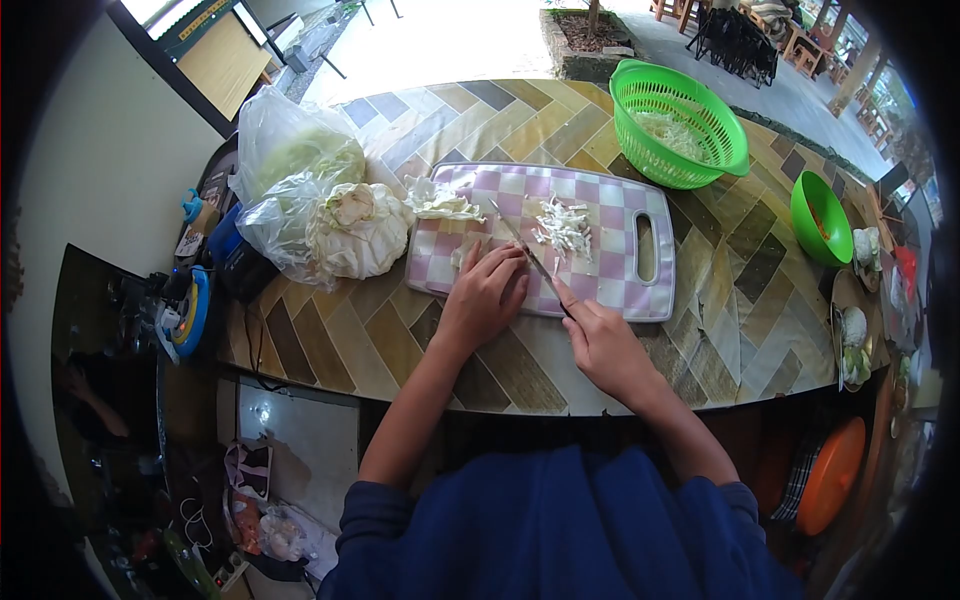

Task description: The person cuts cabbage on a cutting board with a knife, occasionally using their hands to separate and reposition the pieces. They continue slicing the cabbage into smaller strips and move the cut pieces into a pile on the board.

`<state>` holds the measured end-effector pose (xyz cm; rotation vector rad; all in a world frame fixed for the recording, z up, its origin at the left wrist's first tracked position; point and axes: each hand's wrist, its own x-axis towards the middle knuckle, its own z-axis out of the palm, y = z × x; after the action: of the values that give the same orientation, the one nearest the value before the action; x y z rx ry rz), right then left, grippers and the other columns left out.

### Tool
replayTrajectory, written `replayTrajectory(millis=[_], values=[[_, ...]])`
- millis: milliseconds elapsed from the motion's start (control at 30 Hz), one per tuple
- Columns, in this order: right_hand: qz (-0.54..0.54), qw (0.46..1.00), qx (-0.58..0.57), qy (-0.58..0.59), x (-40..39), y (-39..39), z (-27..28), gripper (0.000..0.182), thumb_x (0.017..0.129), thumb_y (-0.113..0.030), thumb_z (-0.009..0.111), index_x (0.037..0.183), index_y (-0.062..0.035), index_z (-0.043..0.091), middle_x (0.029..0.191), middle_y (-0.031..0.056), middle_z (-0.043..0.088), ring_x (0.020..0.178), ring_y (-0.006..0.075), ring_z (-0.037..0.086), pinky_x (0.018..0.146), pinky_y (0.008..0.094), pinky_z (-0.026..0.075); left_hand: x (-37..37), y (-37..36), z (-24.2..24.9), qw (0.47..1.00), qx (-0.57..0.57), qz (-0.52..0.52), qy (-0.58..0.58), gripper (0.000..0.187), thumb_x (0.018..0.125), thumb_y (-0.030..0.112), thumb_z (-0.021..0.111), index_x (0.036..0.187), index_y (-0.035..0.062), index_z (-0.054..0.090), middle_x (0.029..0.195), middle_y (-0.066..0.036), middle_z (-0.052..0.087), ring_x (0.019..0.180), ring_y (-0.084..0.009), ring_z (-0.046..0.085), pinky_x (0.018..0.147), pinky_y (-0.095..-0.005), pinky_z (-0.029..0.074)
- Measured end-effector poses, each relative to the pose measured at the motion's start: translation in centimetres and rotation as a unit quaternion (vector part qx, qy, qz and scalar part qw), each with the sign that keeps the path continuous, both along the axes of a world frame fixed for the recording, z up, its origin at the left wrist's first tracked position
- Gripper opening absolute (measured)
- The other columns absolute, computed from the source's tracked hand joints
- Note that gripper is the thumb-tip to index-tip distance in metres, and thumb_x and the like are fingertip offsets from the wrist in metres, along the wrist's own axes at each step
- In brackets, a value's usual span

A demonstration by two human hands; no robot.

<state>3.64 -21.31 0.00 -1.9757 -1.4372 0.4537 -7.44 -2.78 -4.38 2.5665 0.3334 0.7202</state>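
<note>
My right hand (pixel 607 345) is wrapped round the handle of a knife (pixel 526 248), its blade slanting up and left across a pink-and-white checked cutting board (pixel 610 300). Beside the blade, my left hand (pixel 485 298) holds down a pale piece of cabbage (pixel 462 254) with bent fingers; most of that piece is hidden under them. Shredded cabbage (pixel 565 228) lies in a small heap right of the blade. Loose cabbage leaves (pixel 442 200) rest at the board's upper left. A cut cabbage head (pixel 358 232) sits just left of the board.
Behind the cabbage head stands a clear plastic bag (pixel 298 160) with pale green contents. A green colander (pixel 735 135) holding shreds is at the back right, with a green bowl (pixel 808 222) farther right. The tile-patterned table (pixel 540 375) has a curved front edge near me.
</note>
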Motion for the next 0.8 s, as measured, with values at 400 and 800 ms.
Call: replayTrajectory(millis=[400, 800], values=[[-0.057, 0.985, -0.098, -0.133, -1.8, 3.0, -0.7, 0.069, 0.084, 0.002, 0.050, 0.150, -0.0047, 0.032, 0.095, 0.0239, 0.059, 0.077, 0.0404, 0.066, 0.068, 0.0459, 0.055, -0.1, -0.3, -0.1, 0.999, 0.025, 0.022, -0.002, 0.022, 0.091, 0.015, 0.061, 0.110, 0.0046, 0.065, 0.120, -0.010, 0.064, 0.121, -0.0259, 0.057, 0.114, -0.0501, 0.029], [-0.021, 0.999, 0.017, 0.033, 0.0, 0.9, -0.3, 0.054, 0.095, -0.010, 0.050, 0.148, -0.0070, 0.038, 0.094, 0.0247, 0.060, 0.082, 0.0419, 0.060, 0.079, 0.0499, 0.048, -0.2, -0.4, -0.1, 0.999, 0.038, 0.031, -0.012, 0.022, 0.092, 0.017, 0.060, 0.110, 0.0057, 0.066, 0.118, -0.008, 0.064, 0.119, -0.0241, 0.058, 0.114, -0.0497, 0.029]])
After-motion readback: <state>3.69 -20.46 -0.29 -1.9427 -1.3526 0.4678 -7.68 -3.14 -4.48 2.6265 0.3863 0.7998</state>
